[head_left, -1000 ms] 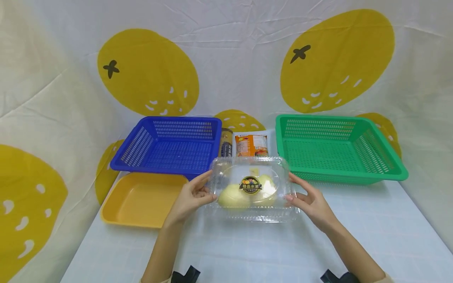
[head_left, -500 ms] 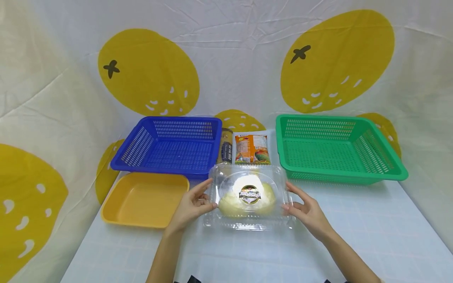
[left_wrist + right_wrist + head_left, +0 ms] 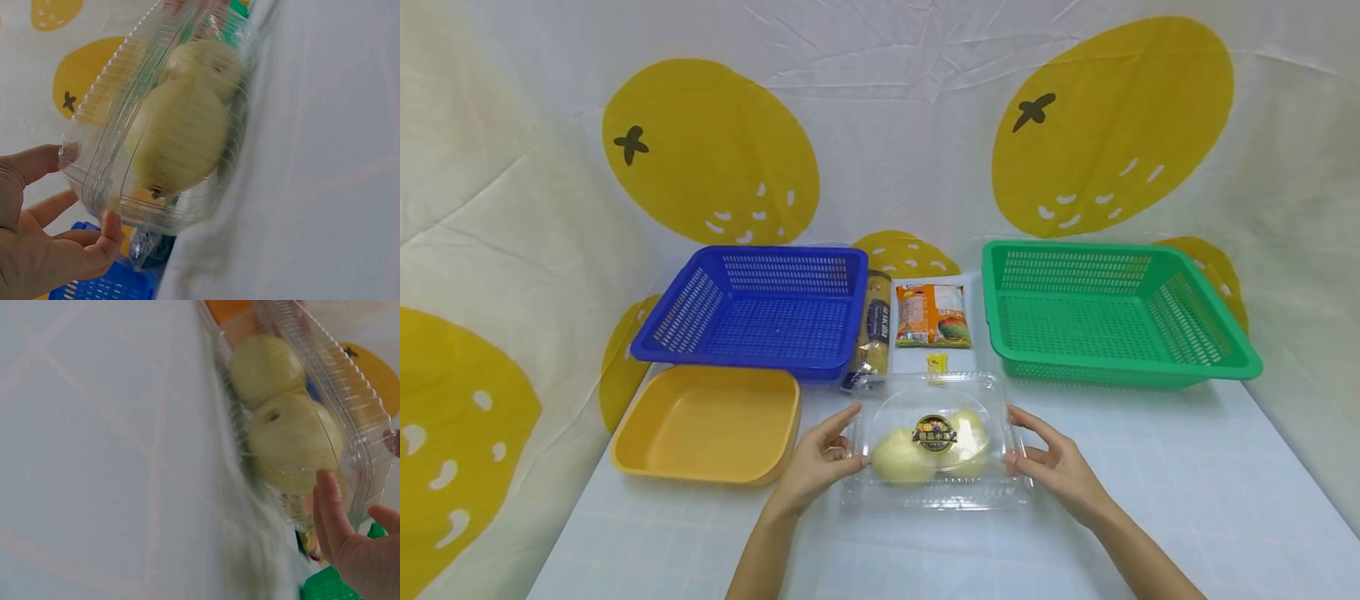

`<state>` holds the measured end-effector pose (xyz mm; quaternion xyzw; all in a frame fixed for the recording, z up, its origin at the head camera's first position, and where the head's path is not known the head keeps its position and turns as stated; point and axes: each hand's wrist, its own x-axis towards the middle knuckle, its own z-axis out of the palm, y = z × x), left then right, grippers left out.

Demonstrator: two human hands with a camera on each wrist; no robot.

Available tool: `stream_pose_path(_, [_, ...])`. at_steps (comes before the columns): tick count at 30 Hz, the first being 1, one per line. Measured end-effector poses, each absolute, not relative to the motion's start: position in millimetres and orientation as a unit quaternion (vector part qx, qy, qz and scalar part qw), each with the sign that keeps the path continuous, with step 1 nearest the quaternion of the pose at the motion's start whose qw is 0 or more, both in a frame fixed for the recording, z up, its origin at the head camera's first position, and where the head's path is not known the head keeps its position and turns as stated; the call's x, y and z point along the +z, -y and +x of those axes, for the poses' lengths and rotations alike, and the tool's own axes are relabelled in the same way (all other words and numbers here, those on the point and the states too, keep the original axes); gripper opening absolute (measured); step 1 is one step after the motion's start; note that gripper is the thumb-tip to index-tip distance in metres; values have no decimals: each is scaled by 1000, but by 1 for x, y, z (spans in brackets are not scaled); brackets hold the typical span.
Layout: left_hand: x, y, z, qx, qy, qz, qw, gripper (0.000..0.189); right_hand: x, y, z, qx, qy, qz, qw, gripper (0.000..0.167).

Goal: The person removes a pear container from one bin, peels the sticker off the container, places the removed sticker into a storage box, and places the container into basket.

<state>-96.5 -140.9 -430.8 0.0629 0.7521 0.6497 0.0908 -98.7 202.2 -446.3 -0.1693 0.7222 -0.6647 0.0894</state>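
A clear plastic clamshell box (image 3: 935, 433) with a round dark label on its lid is in the middle of the head view. Two pale yellow pears (image 3: 901, 457) lie inside it, and both wrist views show the pears (image 3: 181, 137) through its wall. My left hand (image 3: 820, 462) grips the box's left end between thumb and fingers. At the opposite end, my right hand (image 3: 1056, 471) holds it the same way, its fingers (image 3: 331, 509) lying against the side. The box is low over the white tabletop; whether its base touches, I cannot tell.
Behind the box lie a small yellow packet (image 3: 937, 363), an orange bag (image 3: 933, 315) and a clear pack with a dark label (image 3: 872, 329). A blue basket (image 3: 752, 360) and yellow tray (image 3: 700, 472) stand left, a green basket (image 3: 1120, 371) right.
Both hands have brought the clamshell box lower and nearer to me. The small yellow packet and more of the dark-labelled pack now show behind it.
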Motion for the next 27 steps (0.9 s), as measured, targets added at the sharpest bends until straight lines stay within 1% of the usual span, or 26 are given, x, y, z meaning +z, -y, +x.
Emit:
stream_pose_path(14, [-436, 144, -108, 662, -742, 54, 90, 73, -449, -198, -109, -645, -745, -145, 92, 64])
stream_pose_path(27, [-437, 147, -111, 639, -760, 82, 91, 74, -452, -196, -109, -651, -741, -139, 89, 65])
